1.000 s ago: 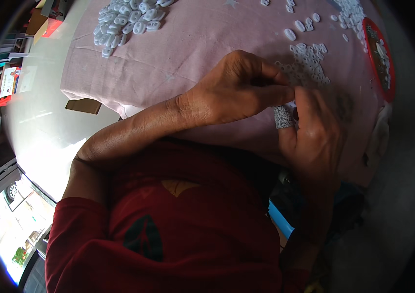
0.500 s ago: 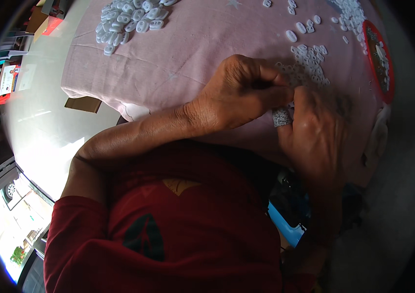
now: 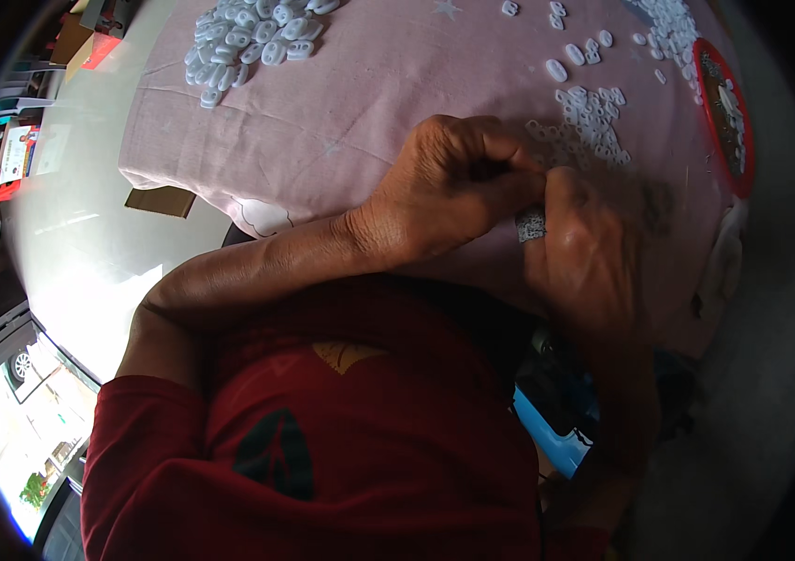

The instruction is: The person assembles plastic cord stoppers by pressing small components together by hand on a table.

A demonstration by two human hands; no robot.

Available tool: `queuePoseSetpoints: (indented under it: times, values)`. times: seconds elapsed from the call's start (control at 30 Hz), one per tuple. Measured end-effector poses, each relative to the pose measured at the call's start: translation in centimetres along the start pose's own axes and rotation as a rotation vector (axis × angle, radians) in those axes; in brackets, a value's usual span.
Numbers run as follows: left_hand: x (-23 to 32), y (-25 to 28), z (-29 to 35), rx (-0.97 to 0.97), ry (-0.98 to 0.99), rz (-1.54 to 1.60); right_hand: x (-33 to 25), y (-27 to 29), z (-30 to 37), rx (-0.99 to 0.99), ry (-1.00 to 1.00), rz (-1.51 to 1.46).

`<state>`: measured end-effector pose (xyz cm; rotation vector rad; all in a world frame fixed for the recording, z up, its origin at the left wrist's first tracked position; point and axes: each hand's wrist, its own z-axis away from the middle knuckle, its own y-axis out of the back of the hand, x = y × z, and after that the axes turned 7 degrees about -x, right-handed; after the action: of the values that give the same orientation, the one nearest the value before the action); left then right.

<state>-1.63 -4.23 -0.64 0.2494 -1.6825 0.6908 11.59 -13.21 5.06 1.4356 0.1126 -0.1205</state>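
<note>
Head view: curled left hand [image 3: 449, 192], fingertips against right hand [image 3: 592, 241]

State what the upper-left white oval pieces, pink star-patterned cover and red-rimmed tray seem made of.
White oval pieces: probably smooth plastic, from their sheen and repeated shape. Pink star-patterned cover: matte cloth, by creases and folds. Red-rimmed tray: likely plastic, its rim evenly coloured; finish unclear.

It looks like a home's front room to me: star-patterned pink cloth [image 3: 257, 140], glossy pale floor [image 3: 75, 224], and over there a sunlit opening [image 3: 5, 421] onto a car wheel [image 3: 21, 366] and green plant [image 3: 35, 490].
</note>
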Motion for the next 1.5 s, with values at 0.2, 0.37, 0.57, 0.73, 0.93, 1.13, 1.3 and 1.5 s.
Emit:
queuePoseSetpoints:
  times: [0.2,0.37,0.57,0.73,0.93,1.13,1.3,1.5]
  values:
    - [-0.1,0.4,0.0,-0.008,-0.004,-0.008,0.1,0.4,-0.4,-0.082,-0.011,-0.053]
    - [0.7,0.8,0.0,-0.017,-0.009,-0.085,0.5,0.7,-0.6,-0.156,-0.058,-0.107]
    - [1.2,1.0,-0.2,-0.015,0.126,0.087,0.1,0.8,0.1,0.105,-0.046,-0.104]
    - [1.4,1.2,-0.3,-0.037,0.176,0.096,0.5,-1.2,0.6,0.374,0.062,-0.312]
    - [1.3,1.1,-0.2,-0.053,0.154,0.085,0.2,-1.7,0.7,0.383,0.034,-0.243]
    - [1.4,1.1,-0.2,-0.055,0.15,0.1,0.0,-3.0,0.4,0.545,0.076,-0.168]
    - [2.3,2.2,0.3,0.026,0.167,0.101,-0.3,-2.6,0.3,0.502,0.034,-0.292]
    - [4.2,10.1,-0.3,0.368,-0.095,-0.807,3.9,-3.0,0.8,0.386,-0.036,-0.345]
